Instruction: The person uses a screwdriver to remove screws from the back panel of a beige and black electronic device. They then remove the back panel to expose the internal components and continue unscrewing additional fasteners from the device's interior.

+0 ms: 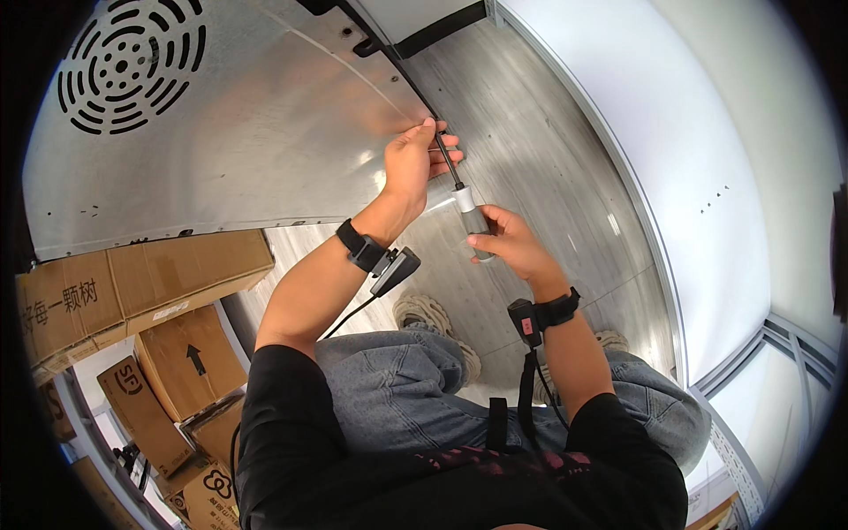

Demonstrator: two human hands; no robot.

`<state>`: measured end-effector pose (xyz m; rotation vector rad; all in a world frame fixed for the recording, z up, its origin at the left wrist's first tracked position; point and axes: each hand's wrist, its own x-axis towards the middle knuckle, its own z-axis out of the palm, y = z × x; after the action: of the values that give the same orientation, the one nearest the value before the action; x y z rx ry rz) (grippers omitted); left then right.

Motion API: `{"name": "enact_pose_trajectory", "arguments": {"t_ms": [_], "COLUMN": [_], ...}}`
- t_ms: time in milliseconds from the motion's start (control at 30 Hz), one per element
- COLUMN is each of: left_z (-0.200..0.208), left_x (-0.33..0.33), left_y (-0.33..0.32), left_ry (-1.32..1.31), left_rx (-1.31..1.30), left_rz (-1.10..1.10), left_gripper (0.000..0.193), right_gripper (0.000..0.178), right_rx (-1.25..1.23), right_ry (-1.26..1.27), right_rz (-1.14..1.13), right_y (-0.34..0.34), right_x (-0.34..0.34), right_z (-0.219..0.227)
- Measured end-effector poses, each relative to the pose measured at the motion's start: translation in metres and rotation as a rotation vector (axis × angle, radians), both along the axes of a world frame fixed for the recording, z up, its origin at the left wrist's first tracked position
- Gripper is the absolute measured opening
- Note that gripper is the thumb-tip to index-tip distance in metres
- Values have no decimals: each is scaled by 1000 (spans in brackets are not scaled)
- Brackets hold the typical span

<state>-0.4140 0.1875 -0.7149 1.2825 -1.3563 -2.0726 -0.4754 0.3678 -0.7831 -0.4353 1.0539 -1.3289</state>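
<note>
A screwdriver (478,231) with a grey, white-collared handle and a long dark shaft is in my right hand (518,248), its fingers wrapped round the grip. The shaft points up and slightly left to the edge of a large silver metal panel (265,132). My left hand (412,168) is at the far end of this shaft, thumb and fingers closed about the tip beside the panel's edge. The outer fingers stick out behind the shaft. Whether a screw sits at the tip is hidden by the fingers.
The panel, with a round pattern of vent slots (122,66), fills the upper left. Cardboard boxes (190,358) are stacked at the lower left. A white curved panel (707,177) borders the grey wood-look floor (548,150) on the right. Cabled black devices are strapped to both wrists.
</note>
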Motion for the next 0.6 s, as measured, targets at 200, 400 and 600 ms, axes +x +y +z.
{"name": "enact_pose_trajectory", "arguments": {"t_ms": [200, 400, 600], "left_z": [-2, 2, -1], "left_x": [1, 1, -29], "left_y": [0, 8, 24], "left_ry": [-22, 3, 112], "left_rx": [10, -7, -72], "left_rz": [5, -19, -115], "left_gripper": [26, 26, 22], "right_gripper": [42, 42, 35], "right_rx": [26, 38, 86], "right_ry": [123, 118, 62], "right_rz": [-47, -36, -230], "right_y": [-3, -1, 26], "right_x": [5, 5, -11], "right_z": [11, 11, -10]}}
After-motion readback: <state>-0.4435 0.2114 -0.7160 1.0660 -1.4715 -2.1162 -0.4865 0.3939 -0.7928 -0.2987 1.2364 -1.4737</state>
